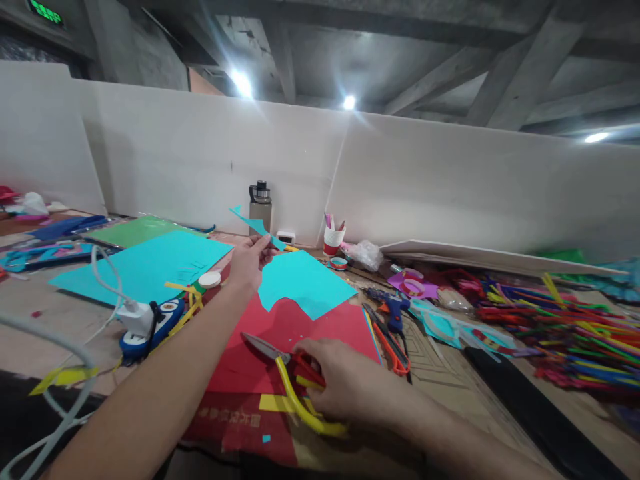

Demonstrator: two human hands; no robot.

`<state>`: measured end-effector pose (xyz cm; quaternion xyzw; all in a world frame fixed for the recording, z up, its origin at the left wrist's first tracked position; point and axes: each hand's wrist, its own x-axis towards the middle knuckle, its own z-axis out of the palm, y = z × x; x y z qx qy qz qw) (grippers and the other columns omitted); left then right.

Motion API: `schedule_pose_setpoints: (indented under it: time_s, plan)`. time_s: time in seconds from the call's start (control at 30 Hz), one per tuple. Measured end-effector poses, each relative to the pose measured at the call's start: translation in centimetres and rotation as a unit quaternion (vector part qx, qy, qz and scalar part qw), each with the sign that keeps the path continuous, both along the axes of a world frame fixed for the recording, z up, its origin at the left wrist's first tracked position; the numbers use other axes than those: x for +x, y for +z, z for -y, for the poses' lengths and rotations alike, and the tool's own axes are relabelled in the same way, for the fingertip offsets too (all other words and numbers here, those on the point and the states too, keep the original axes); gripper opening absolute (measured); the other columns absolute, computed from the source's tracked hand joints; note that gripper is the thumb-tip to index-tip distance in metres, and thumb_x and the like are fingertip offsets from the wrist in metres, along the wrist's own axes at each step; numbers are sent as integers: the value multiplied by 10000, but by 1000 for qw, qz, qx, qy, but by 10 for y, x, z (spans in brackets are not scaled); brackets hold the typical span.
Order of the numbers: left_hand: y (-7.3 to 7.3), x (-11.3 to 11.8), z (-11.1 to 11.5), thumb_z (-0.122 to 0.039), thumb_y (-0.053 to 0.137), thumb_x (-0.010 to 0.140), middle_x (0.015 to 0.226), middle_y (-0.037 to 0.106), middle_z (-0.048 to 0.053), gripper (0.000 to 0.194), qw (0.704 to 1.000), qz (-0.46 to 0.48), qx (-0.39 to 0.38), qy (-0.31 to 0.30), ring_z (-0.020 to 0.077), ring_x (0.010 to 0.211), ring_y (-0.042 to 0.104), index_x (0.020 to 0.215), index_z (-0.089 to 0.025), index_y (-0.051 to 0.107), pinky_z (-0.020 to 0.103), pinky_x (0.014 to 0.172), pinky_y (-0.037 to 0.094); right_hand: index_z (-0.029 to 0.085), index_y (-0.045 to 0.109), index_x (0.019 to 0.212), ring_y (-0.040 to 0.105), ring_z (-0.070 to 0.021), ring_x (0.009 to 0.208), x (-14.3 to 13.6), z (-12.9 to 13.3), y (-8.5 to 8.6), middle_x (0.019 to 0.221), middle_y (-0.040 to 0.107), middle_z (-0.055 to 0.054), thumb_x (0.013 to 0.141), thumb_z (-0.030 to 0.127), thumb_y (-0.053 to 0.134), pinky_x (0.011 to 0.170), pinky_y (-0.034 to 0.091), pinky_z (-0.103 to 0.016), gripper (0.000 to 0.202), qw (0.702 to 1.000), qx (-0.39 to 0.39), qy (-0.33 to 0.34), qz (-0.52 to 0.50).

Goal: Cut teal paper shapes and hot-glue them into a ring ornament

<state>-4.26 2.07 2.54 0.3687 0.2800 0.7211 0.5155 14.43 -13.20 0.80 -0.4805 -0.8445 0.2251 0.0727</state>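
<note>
Presently pinching a thin turquoise paper offcut (255,225) between thumb and fingertips of the left hand (250,260), raised above the middle of the worktable (30,333). Gripping yellow-and-red-handled scissors (289,390) low over the front edge with the right hand (333,370), with fingers clamped around the handles and blades aimed toward the left. Between both hands, spread over a red sheet (345,333), showing a cut turquoise sheet (307,280).

Farther out, crowded toward the right edge with a blue-and-orange glue gun (395,310), a long black bar (540,413) and a heap of multicoloured pipe cleaners (575,327). Lined along the back edge with a dark bottle (261,213) and a red-and-white cup of pens (333,239), before white partition panels (200,153). Topped by concrete beams (440,80) and bright ceiling lights (349,102).

Toward the left edge, leaving a bare patch beside a blue-and-white power strip (173,317), close to a large turquoise sheet (145,267). Looped over the left front corner with white cable (65,347).

Seen up close, narrow and flat in the offcut, tapering to a point at its far end; straight-sided in the cut sheet, with a curved bay in the near edge.
</note>
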Motion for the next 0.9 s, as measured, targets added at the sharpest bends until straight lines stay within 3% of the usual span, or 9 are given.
schedule_pose_setpoints:
  time_s: [0.13, 0.27, 0.4, 0.53, 0.63, 0.77, 0.9]
  plan:
    - [7, -9, -2, -173, 709, 654, 552, 573, -32, 171, 998, 55, -6, 35, 53, 453, 536, 687, -145, 543, 146, 438, 411, 257, 551, 1112, 623, -202, 859, 3, -2, -4, 994, 659, -64, 691, 209, 567, 657, 405, -242, 424, 998, 16, -44, -30]
    - [5, -12, -4, -173, 691, 668, 544, 553, -43, 168, 994, 84, -7, 74, 47, 456, 526, 691, -147, 527, 145, 446, 400, 262, 548, 1134, 623, -181, 824, 10, -9, -1, 949, 662, -51, 762, 260, 539, 682, 454, -255, 371, 989, 0, -44, -144]
    - [-11, 6, 4, -221, 675, 696, 571, 568, -20, 165, 998, 1, -64, 15, 56, 471, 538, 699, -142, 530, 158, 444, 380, 247, 434, 1253, 612, -166, 760, 8, -21, 16, 872, 618, -36, 748, 273, 553, 634, 495, -263, 519, 946, 43, -76, -313]
    - [-33, 35, 18, -324, 655, 728, 606, 587, 13, 226, 988, -126, -65, -69, 86, 478, 570, 705, -140, 525, 192, 452, 380, 254, 391, 1264, 573, -193, 1005, -3, -36, 25, 1072, 577, -80, 772, 309, 561, 806, 500, -320, 524, 884, 113, -58, -450]
    - [-40, 47, 25, -330, 622, 760, 639, 601, 27, 226, 977, -162, -73, -118, 125, 483, 605, 756, -151, 485, 213, 442, 390, 258, 406, 1226, 557, -190, 1027, -6, -47, 13, 1106, 549, -77, 756, 252, 571, 822, 499, -329, 498, 862, 121, -60, -488]
    - [-38, 50, 29, -280, 574, 804, 571, 555, -13, 196, 980, -142, -97, -105, 160, 493, 631, 776, -172, 414, 237, 474, 441, 273, 392, 1202, 579, -167, 870, -1, -58, -12, 985, 536, -36, 696, 200, 608, 643, 522, -270, 556, 837, 94, -122, -525]
    - [-36, 50, 32, -213, 564, 816, 588, 584, 8, 175, 984, -116, -86, -106, 163, 570, 654, 763, -171, 402, 271, 575, 494, 258, 409, 1137, 540, -129, 678, 5, -65, -17, 850, 511, 9, 632, 276, 713, 504, 472, -222, 590, 811, 75, -182, -551]
